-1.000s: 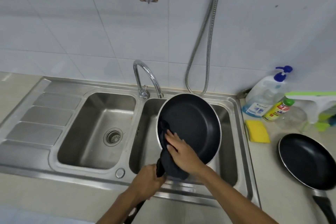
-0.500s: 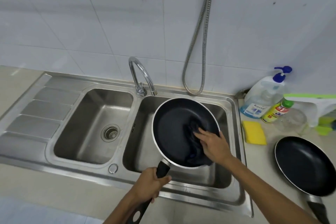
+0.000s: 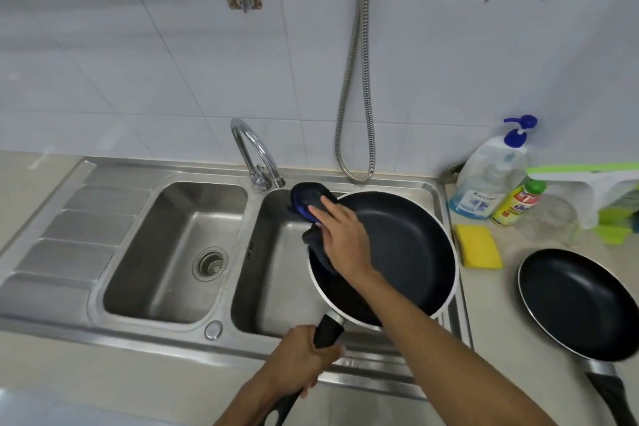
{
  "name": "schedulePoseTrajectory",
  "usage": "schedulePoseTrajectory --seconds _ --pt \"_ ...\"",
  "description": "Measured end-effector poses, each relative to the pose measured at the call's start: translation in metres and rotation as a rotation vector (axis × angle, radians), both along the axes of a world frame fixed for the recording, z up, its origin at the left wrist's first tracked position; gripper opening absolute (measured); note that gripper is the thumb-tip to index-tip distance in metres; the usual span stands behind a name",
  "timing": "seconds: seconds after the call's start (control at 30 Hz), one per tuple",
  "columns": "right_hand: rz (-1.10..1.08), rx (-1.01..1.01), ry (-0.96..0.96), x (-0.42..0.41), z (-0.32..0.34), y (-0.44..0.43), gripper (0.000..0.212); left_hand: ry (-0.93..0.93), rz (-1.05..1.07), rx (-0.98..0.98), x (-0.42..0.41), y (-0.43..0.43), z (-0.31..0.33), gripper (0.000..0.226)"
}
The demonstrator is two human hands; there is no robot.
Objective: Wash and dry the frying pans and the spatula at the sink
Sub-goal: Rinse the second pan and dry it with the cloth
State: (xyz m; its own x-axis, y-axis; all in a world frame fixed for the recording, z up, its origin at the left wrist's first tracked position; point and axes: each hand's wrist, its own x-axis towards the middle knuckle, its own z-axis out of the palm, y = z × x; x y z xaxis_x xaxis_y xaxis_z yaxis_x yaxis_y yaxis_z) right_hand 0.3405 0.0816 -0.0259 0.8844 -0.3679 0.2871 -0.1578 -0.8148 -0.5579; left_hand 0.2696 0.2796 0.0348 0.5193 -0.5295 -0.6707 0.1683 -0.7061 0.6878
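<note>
Frying pan (image 3: 408, 245) hung over the right basin (image 3: 273, 273), its handle (image 3: 328, 328) pointing back at me, my left hand (image 3: 301, 360) with fingers curled round it; my right hand (image 3: 342, 239) pressed a dark cloth (image 3: 307, 201) flat-fingered on the far-left rim.

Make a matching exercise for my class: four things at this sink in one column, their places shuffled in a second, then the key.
Things
1. frying pan nearer the tap
2. other frying pan
3. yellow sponge
4. dark cloth

Places
A. on the counter, just right of the sink
B. under the right hand
C. over the right basin, handle gripped by the left hand
D. on the counter, far right, untouched

Pairs: 1-C, 2-D, 3-A, 4-B
</note>
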Motion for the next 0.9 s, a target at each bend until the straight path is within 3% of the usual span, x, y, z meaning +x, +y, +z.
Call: schedulePoseTrajectory --seconds 0.2,0.37,0.6,0.7,0.77,0.9 --pt "-0.074 -0.372 0.296 -0.026 -0.019 -0.115 0.068 0.056 0.177 -0.092 -0.015 0.01 -0.003 0.041" --pt "-0.046 -0.306 0.455 -0.085 -0.015 -0.098 0.063 -0.015 0.268 -0.076 -0.01 0.008 -0.009 0.034" --pt "0.328 0.352 0.507 -0.112 0.028 -0.016 0.044 -0.102 0.138 -0.012 0.004 0.002 -0.015 0.024" --pt "0.304 0.617 0.489 -0.091 0.048 -0.004 0.039 0.087 0.258 -0.07 -0.001 -0.003 -0.011 0.017" --pt "0.24 0.959 0.452 -0.086 0.062 -0.005 0.037 0.22 0.337 -0.094 -0.002 -0.006 -0.013 0.035" --pt "0.104 1.629 0.13 -0.1 0.096 -0.025 0.04 0.493 0.465 -0.195 0.003 -0.006 -0.014 0.036"
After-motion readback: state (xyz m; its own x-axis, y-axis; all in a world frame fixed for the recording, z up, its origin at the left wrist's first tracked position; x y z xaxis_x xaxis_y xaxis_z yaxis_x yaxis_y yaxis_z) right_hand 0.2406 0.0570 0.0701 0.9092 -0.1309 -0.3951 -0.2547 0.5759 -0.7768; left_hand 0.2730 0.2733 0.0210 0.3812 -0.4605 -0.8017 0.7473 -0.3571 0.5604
